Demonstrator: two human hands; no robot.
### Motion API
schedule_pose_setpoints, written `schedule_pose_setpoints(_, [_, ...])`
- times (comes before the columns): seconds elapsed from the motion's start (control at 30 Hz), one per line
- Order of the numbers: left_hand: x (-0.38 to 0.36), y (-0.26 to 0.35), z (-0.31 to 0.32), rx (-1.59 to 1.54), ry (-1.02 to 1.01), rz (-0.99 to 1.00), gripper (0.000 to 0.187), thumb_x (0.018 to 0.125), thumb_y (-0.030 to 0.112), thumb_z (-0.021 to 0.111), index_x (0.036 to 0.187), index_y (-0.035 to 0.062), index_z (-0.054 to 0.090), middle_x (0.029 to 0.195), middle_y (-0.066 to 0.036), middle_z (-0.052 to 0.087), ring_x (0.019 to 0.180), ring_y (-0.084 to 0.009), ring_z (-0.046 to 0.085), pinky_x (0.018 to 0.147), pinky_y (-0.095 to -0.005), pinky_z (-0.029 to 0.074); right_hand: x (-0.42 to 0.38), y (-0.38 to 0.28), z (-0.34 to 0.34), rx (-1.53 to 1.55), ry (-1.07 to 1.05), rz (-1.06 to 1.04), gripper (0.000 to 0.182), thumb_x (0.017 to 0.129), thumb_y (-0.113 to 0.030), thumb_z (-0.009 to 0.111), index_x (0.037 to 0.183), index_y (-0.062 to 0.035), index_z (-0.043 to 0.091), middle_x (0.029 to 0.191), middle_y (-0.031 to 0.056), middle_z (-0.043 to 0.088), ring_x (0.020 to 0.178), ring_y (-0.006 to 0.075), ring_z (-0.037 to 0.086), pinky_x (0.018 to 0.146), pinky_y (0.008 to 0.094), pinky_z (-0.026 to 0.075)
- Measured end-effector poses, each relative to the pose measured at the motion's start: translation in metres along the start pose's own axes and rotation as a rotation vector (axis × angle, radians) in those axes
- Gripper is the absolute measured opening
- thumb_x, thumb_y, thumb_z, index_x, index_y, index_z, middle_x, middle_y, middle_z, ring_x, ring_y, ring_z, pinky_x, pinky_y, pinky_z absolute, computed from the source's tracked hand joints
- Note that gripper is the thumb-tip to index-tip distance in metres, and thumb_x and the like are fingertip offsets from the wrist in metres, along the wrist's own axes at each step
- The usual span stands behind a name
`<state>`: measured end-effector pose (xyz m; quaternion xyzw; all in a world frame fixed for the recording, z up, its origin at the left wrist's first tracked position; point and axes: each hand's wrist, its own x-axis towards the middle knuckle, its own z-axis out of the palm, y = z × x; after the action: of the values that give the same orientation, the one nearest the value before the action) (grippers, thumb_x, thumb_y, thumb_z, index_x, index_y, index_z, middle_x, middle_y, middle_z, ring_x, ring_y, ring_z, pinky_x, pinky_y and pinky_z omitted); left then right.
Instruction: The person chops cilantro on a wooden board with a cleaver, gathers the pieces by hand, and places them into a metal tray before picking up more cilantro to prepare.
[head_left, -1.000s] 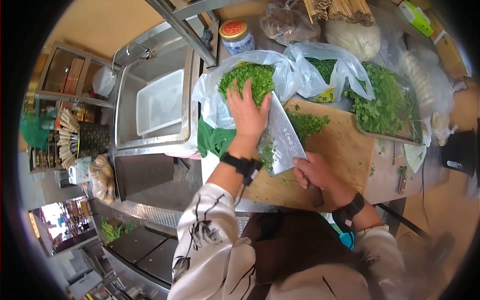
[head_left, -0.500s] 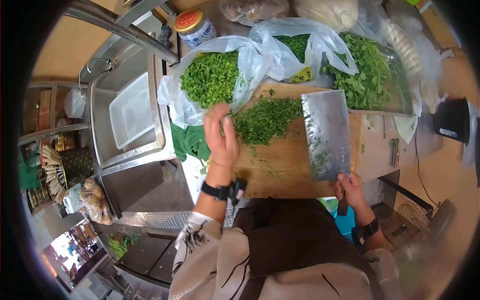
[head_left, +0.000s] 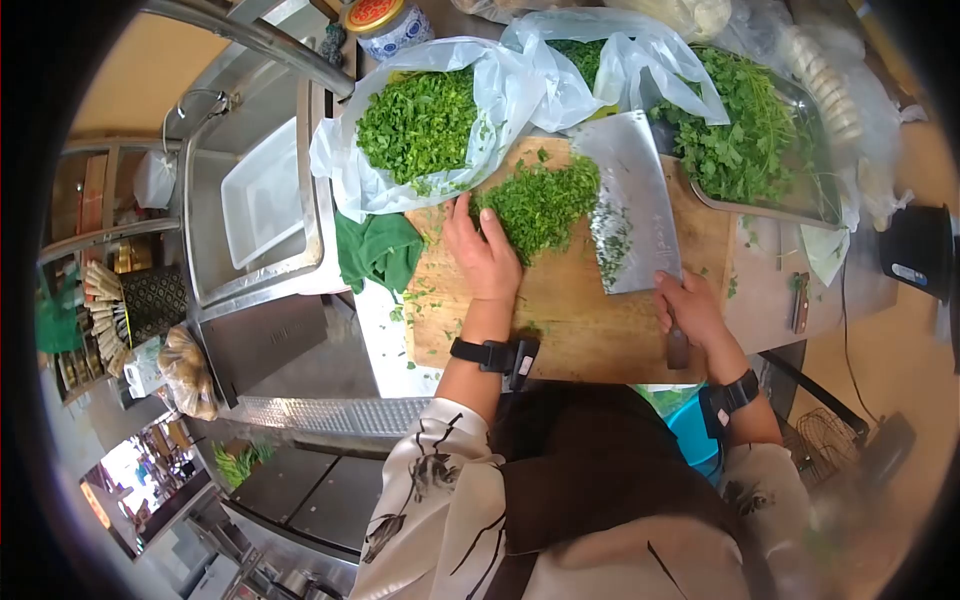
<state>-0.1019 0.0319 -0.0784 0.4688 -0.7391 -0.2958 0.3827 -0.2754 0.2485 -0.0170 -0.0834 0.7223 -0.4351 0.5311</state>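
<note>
My right hand [head_left: 692,308] is closed around the handle of a wide cleaver [head_left: 640,205]. The blade lies low and tilted along the right side of a pile of chopped green herbs [head_left: 540,205], with green bits stuck to it. On the pile's left edge rests my left hand [head_left: 484,255], thumb and fingers apart, cupped against the herbs. Both are over a wooden cutting board [head_left: 580,335]. Behind my left hand a clear plastic bag [head_left: 335,165] stands open, full of chopped greens [head_left: 415,130].
A metal tray [head_left: 770,212] of leafy herbs [head_left: 740,130] sits at the right rear. A green cloth [head_left: 378,250] lies left of the board, near the sink [head_left: 312,225]. A blue-and-white jar [head_left: 400,35] stands behind. A small knife [head_left: 801,302] lies at right.
My left hand has come down from the bag's front to the pile's left edge. The cleaver has shifted left and tilted against the pile, which is now more gathered.
</note>
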Motion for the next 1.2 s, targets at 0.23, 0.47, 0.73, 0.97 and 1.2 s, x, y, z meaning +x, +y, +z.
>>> schedule_pose_setpoints(0.23, [-0.008,0.012,0.013,0.024,0.015,0.027,0.046,0.098,0.021,0.048,0.137,-0.0029,0.043,0.142,-0.035,0.035,0.126,-0.0477,0.039,0.107,-0.0498,0.029,-0.002,-0.005,0.061,-0.318,-0.199,0.024,0.037,0.097,-0.028,0.052,0.068,-0.0059,0.051,0.053,0.0031,0.051,0.044,0.0127,0.05,0.046,0.0285,0.041])
schedule_pose_setpoints(0.47, [-0.022,0.017,-0.007,-0.138,-0.045,0.02,0.04,0.099,0.019,0.045,0.129,-0.0051,0.051,0.137,-0.031,0.045,0.124,-0.0459,0.044,0.104,-0.0477,0.034,-0.02,0.022,0.08,-0.162,-0.447,0.015,0.045,0.099,-0.028,0.047,0.06,-0.0061,0.049,0.048,0.0036,0.05,0.046,0.0137,0.051,0.048,0.0295,0.042])
schedule_pose_setpoints(0.73, [0.011,0.074,-0.04,-0.138,-0.04,0.151,0.039,0.099,0.017,0.043,0.131,-0.0045,0.05,0.139,-0.026,0.046,0.128,-0.0392,0.043,0.11,-0.042,0.03,-0.057,-0.023,0.078,0.098,-0.453,0.018,0.026,0.098,-0.02,0.048,0.077,-0.004,0.047,0.059,0.0044,0.05,0.048,0.0135,0.05,0.046,0.03,0.043])
schedule_pose_setpoints(0.97, [0.136,0.047,-0.056,-0.085,-0.224,0.392,0.044,0.094,0.021,0.056,0.132,-0.0007,0.05,0.138,-0.025,0.045,0.131,-0.0421,0.038,0.111,-0.0489,0.027,-0.002,-0.11,0.134,0.354,-0.363,-0.019,0.016,0.096,-0.017,0.053,0.087,-0.0042,0.048,0.065,0.0038,0.05,0.047,0.0137,0.048,0.044,0.0313,0.044])
schedule_pose_setpoints(1.2, [0.151,0.027,-0.074,0.059,-0.899,0.89,0.047,0.092,0.018,0.056,0.138,0.0093,0.049,0.147,-0.011,0.042,0.139,-0.0331,0.033,0.116,-0.0508,0.021,0.045,-0.133,0.151,0.492,-0.342,0.087,0.011,0.095,-0.016,0.052,0.093,-0.0059,0.048,0.068,0.0044,0.051,0.049,0.0142,0.049,0.043,0.0306,0.043])
